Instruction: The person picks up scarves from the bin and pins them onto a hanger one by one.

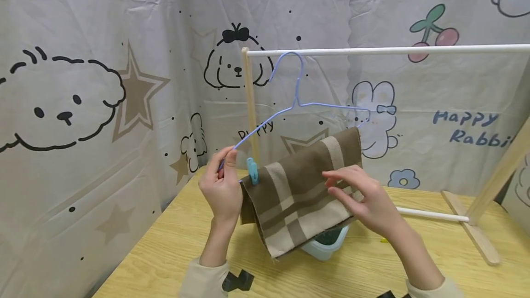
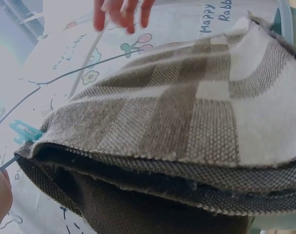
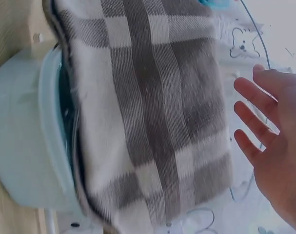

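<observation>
A brown and cream checked cloth [image 1: 302,192] hangs folded over the lower bar of a blue wire hanger [image 1: 297,100]. The hanger's hook loops over the white rail. Near the cloth's left end, a light-blue clothespin [image 1: 252,171] clamps it to the bar; the clip [image 2: 27,130] shows in the left wrist view too. My left hand [image 1: 223,187] pinches the hanger's left corner between thumb and fingers. In front of the cloth's right part is my right hand [image 1: 366,199], fingers loosely extended and holding nothing; the right wrist view shows this hand [image 3: 279,131] apart from the cloth.
A white rail [image 1: 393,50] runs along the top of a wooden stand [image 1: 250,105]. Below the cloth, a pale blue container [image 1: 325,249] stands on the wood-grain table [image 1: 157,261], partly hidden. A small yellow item [image 1: 383,240] lies to its right. Printed curtains stand behind.
</observation>
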The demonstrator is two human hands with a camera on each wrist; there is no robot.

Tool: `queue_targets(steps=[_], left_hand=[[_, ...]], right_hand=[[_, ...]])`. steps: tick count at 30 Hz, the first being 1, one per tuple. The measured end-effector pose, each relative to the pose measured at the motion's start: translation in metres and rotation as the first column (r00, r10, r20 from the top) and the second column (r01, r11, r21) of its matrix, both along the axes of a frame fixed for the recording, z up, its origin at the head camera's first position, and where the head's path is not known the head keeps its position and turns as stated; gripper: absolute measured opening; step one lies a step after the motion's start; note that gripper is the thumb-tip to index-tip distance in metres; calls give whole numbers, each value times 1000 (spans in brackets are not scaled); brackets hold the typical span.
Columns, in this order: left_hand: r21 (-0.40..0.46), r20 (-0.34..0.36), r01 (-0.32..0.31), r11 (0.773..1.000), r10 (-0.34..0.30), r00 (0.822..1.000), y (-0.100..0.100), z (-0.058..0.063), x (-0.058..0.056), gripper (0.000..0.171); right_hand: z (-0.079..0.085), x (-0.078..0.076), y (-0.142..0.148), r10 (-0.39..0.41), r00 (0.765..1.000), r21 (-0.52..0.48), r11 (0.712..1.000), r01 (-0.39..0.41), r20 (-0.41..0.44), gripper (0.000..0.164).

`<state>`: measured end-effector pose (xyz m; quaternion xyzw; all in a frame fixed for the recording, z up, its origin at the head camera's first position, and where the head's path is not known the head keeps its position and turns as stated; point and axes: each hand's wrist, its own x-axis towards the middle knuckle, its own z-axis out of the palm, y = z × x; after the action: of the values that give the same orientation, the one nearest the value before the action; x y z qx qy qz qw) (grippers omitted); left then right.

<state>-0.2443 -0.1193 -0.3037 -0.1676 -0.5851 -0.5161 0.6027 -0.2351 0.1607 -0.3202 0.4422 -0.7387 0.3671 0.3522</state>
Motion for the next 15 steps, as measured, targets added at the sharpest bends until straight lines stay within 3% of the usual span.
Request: queue_targets(steps=[5,8,15], left_hand=[[7,-6,-5,1000,5,1000,-2,0,-1,8],[3,-8,0,1000,0,1000,-3,0,-1,9],[-9,-11,8,1000,-8,1000,-1,1,-1,7]], right_hand=[[-12,6,22,-106,986,61,993,99,125,47],[-21,9,35,-175,972,92,983,162,157,45],[-46,15,65,-299,922,103,954,281,248,42]])
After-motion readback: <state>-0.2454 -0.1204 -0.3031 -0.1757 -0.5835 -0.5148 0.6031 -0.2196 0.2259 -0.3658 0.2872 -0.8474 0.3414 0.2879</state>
